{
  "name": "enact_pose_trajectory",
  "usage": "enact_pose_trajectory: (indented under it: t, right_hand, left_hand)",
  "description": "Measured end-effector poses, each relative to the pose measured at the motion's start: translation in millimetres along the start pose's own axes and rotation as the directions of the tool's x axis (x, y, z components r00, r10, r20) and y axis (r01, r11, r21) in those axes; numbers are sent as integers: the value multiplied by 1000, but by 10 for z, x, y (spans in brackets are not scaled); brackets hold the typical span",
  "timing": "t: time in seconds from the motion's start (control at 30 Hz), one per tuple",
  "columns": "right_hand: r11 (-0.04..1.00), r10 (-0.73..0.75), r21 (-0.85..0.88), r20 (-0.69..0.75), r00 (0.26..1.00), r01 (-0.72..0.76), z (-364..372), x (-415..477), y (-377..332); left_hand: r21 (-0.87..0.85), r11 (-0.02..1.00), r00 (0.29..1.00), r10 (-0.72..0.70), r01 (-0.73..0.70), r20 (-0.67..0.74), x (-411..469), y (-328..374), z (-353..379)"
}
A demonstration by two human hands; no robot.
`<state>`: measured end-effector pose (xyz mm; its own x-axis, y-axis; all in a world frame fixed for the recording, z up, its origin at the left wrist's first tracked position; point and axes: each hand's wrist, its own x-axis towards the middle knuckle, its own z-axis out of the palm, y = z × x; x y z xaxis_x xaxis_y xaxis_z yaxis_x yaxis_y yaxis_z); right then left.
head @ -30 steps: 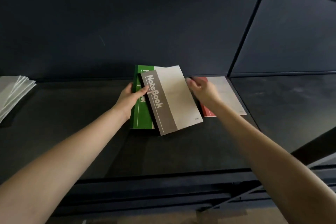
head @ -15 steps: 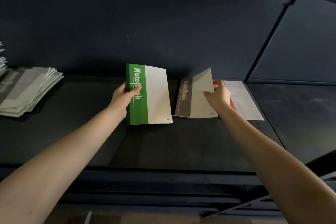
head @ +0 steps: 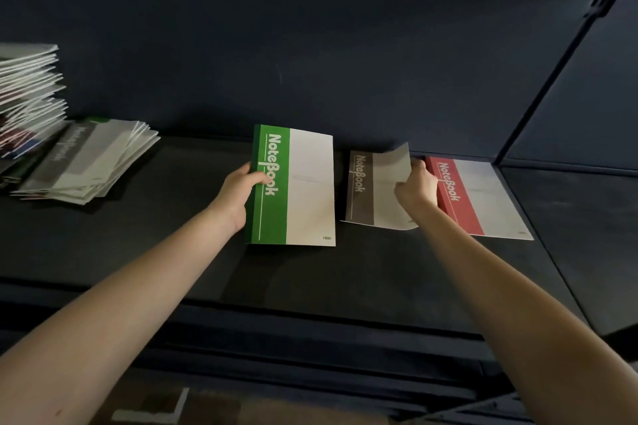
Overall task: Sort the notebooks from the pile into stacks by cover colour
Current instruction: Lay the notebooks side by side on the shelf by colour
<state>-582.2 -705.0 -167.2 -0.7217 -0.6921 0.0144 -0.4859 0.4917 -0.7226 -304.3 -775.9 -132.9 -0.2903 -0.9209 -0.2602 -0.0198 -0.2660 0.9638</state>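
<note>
Open desk (head: 193,176) beside pile (head: 93,155)

Dark desk (head: 172,252), fanned notebook pile (head: 86,162) at left, green notebook (head: 303,190) centre, brown notebook (head: 369,190) beside red notebook (head: 483,197) at right

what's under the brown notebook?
Only dark desk shows past the left and front edges of the brown notebook. The right hand grips its lifted right edge and hides whether it overlaps the red notebook. Anything flat beneath it is covered.
</note>
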Motion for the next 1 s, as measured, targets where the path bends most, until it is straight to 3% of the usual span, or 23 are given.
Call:
enact_pose_trajectory:
  t: [0.17, 0.3, 0.37, 0.43, 0.5, 0.57, 0.63, 0.7, 0.8, 0.93, 1.0]
  right_hand:
    - [985, -97, -146, -14, 995, 94, 16, 22, 52]
    - [982, -97, -162, -22, 995, 92, 50, 40, 66]
    - [971, -168, -183, -44, 985, 157, 49, 12, 46]
    - [954, -282, -116, -50, 958, 275, 67, -74, -37]
    - [944, -326, 64, 14, 945, 324, 125, -254, -204]
    - [934, -278, 284, 193, 941, 217, 199, -458, -400]
    - [879, -242, 475, 385, 890, 33, 325, -642, -518]
    - [809, -224, 580, 449, 865, -92, 457, -761, -542]
    - [788, -181, 605, 401, 898, -111, 599, -818, -517]
    - [840, -208, 542, 268, 941, 31, 599, -795, -599]
    - [872, -196, 485, 212, 957, 71, 595, -755, -678]
  left_hand:
    - [-31, 1000, 999, 4, -5, -31, -20, 12, -99]
    - [-40, 999, 999, 5, -6, -33, -38, 6, -123]
    - [-30, 999, 1000, 17, -18, -21, -49, 9, -120]
    - [-20, 999, 999, 32, -32, -8, -59, 15, -113]
    - [-17, 999, 999, 40, -40, 4, -55, 12, -98]
    - [-20, 999, 999, 49, -49, 1, -48, 11, -72]
    - [-15, 998, 998, 59, -59, -16, -32, 21, -40]
    - [0, 998, 997, 66, -66, -28, -14, 29, -18]
    - [40, 996, 996, 80, -78, -39, 49, 2, -60]
    - [104, 986, 988, 138, -130, -66, 176, 2, -151]
    - [233, 954, 975, 209, -187, -76, 237, 32, -268]
